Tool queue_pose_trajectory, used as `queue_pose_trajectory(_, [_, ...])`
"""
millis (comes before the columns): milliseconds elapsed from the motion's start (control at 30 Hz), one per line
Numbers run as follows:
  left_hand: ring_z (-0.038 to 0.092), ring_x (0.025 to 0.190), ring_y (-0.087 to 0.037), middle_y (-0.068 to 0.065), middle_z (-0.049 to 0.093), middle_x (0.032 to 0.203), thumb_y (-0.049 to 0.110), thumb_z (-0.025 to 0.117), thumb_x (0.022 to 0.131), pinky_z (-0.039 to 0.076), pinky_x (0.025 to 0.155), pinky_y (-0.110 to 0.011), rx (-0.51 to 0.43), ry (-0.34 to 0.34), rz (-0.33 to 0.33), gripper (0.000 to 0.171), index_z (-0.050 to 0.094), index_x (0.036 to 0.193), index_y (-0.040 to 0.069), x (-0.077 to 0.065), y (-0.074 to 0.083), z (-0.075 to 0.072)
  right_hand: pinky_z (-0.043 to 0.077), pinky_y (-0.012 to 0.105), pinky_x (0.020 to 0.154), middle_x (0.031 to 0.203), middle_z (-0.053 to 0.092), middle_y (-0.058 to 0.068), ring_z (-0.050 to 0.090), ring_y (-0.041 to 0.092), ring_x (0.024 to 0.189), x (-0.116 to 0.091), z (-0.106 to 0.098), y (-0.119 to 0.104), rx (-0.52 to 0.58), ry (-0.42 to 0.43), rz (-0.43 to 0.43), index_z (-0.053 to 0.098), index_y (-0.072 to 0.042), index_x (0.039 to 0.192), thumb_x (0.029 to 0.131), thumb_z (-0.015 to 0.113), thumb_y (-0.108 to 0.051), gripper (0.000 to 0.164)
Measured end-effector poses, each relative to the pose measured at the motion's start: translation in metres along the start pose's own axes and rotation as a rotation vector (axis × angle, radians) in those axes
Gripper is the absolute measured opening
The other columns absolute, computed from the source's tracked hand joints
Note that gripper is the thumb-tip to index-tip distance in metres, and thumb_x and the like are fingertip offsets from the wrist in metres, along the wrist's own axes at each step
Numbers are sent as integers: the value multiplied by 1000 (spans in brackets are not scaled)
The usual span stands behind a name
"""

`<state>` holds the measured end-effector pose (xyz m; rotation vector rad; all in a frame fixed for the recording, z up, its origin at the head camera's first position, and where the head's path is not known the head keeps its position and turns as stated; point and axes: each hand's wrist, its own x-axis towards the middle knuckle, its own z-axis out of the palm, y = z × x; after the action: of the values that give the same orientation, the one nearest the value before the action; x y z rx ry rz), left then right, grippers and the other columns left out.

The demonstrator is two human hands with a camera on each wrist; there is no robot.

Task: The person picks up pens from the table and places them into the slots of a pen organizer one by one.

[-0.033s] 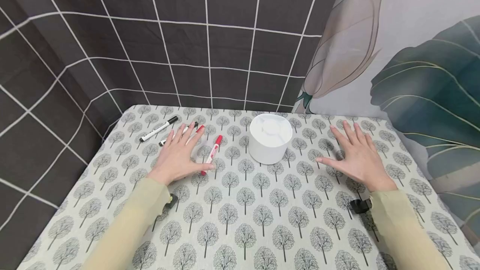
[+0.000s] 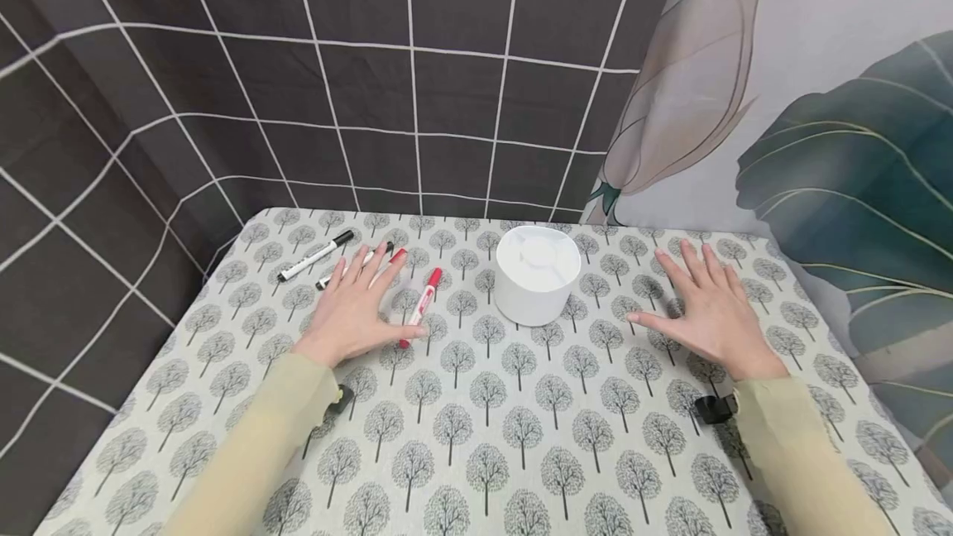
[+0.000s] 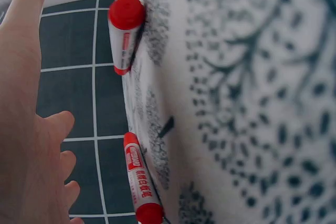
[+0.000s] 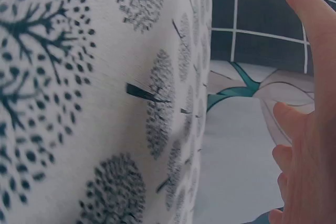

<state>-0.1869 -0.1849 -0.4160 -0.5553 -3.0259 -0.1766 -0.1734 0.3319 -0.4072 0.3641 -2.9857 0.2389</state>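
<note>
My left hand [image 2: 353, 313], fingers spread and straight, hovers among several whiteboard markers at the left of the table. Close by its thumb lies a red marker [image 2: 426, 301], whose lower part the thumb partly covers. Beyond the fingers are a black marker [image 2: 316, 256], a second black marker [image 2: 323, 282] and another red marker [image 2: 399, 256], the last two partly hidden. Two red markers, one upper [image 3: 125, 35] and one lower [image 3: 140, 179], appear in the left wrist view. My right hand [image 2: 707, 308] is spread over the cloth at the right, holding nothing.
A white round organizer [image 2: 530, 300] with inner dividers stands between the hands, toward the back. The tree-patterned cloth [image 2: 487, 428] covers the table. Behind it hangs a dark gridded curtain [image 2: 365, 81], with a floral curtain [image 2: 685, 180] at the right.
</note>
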Motion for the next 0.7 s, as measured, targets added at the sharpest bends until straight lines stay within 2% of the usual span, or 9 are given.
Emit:
queue_pose_trajectory(200, [-4,154,-33,-5,-5,169,95,50,72,-1,122,-59,-15,-3,-9,122,15,165,24,1,-2,2,-17,56,117,168,-10,9,-17,33,150,0,3,-3,-2,-13,6,12,-18,165,86,60,-75,108])
queue_pose_trajectory(367, [-2,154,-34,-6,-5,169,98,47,70,-2,122,-59,-14,-9,-18,125,14,165,24,0,-3,0,-17,56,117,168,-8,10,-16,33,151,3,1,-10,9,-8,3,11,-20,165,85,60,-76,109])
queue_pose_trajectory(700, [-5,153,-32,-7,-4,169,97,51,67,-10,122,-51,-39,-10,-49,125,12,165,30,-6,-4,-9,-14,54,119,168,-9,8,-14,32,152,12,-4,-24,37,-15,-16,7,-21,165,86,59,-77,110])
